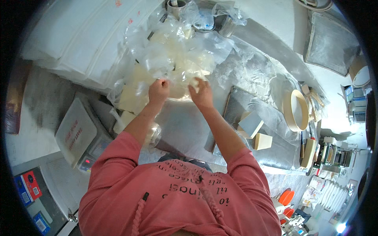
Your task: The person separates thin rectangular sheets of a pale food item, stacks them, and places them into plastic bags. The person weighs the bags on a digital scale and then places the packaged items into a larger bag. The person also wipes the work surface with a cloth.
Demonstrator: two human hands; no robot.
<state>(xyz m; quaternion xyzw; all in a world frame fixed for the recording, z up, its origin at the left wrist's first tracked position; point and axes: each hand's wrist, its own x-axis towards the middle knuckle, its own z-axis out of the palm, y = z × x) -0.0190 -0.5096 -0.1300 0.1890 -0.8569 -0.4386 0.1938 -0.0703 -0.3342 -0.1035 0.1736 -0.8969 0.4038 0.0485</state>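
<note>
My left hand (pixel 159 91) is closed in a fist on the near edge of a clear plastic bag (pixel 159 63). Level with it, to the right, my right hand (pixel 202 93) curls its thumb and fingers around a whitish, blurred fold of the same plastic. Pale, flat dough sheets (pixel 133 98) show through and beside the crumpled film. Between my forearms lies a bare part of the metal worktop (pixel 183 121).
Right of my arm, a dark board (pixel 277 150) carries a grey-topped block (pixel 251 124) and a smaller cream block (pixel 262 141). Behind it are spread flour (pixel 251 70) and a round wooden sieve frame (pixel 295 110). A scale (pixel 79 132) stands left; metal cups (pixel 176 8) stand at the back.
</note>
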